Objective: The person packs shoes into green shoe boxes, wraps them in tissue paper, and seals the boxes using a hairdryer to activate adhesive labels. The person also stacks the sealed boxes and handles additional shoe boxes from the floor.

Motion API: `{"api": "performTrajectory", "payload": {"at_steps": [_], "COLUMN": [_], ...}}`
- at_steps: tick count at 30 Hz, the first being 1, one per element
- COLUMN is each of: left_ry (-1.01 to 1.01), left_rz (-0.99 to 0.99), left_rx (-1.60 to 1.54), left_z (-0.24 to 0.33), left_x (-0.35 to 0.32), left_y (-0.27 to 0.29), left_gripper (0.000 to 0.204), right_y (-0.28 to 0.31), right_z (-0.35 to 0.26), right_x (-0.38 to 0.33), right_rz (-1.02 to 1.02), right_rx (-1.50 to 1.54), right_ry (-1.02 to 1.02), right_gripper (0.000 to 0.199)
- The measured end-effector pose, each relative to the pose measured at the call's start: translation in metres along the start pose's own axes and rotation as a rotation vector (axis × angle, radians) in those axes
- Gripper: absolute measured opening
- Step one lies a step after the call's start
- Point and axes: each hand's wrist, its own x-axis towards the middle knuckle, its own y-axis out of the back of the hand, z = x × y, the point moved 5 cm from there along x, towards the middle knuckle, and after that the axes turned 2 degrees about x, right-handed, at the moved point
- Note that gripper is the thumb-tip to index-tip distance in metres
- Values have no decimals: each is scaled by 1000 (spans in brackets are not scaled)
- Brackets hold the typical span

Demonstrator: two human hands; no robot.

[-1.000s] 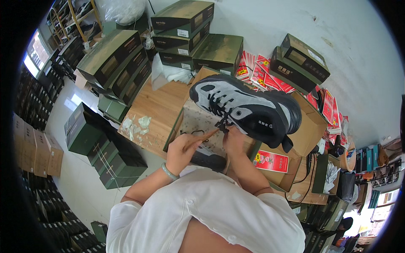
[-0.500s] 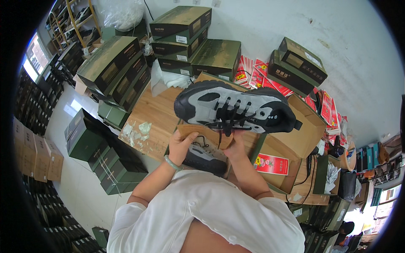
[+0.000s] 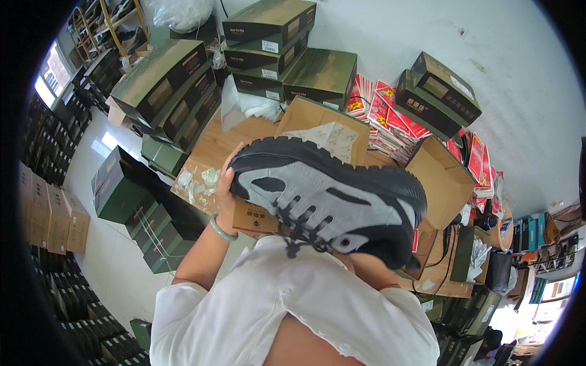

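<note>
A grey and black lace-up sports shoe (image 3: 329, 195) is held up on its side, with its toe to the left and its lugged sole facing away from me. My left hand (image 3: 229, 189) grips the toe end; a pale green bangle circles that wrist. Just under the toe a brown card (image 3: 255, 218) with dark print shows beside my left hand. The black laces (image 3: 299, 235) dangle below the upper. My right hand is hidden behind the heel half; only its forearm shows. Behind the shoe lies an open shoebox (image 3: 305, 114) with patterned white paper (image 3: 326, 137) in it.
Stacked green shoeboxes (image 3: 268, 24) stand at the back and left. Another open box (image 3: 442, 174) lies on the right of the wooden table (image 3: 210, 143). Red printed packets (image 3: 390, 116) are piled by the wall. Paper scraps (image 3: 198, 184) lie on the table's left edge.
The shoe has come nearer to me and turned, its sole now showing more along the top. My left hand has shifted to the toe. The second shoe below is now hidden.
</note>
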Motion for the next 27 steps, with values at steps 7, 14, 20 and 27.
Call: {"api": "performTrajectory", "payload": {"at_steps": [7,14,20,27], "left_ry": [82,386,-436,-384], "left_rz": [-222,-34,-581,-714], "left_rx": [-163,-155,924,1086], "left_z": [-60,-124,-105,-130], "left_x": [-44,-40,-34,-54], "left_y": [52,58,14,22], "left_gripper": [78,83,87,76], "right_y": [-10,-44,-14,58], "right_z": [-51,-125,-109,-39], "right_x": [-45,-47,-34,-74], "right_rz": [65,-283,-368,153], "right_rx": [-77,-860,-1826,-1799], "right_ry": [-167,-423,-892,-653], "right_gripper": [74,105,93,106]}}
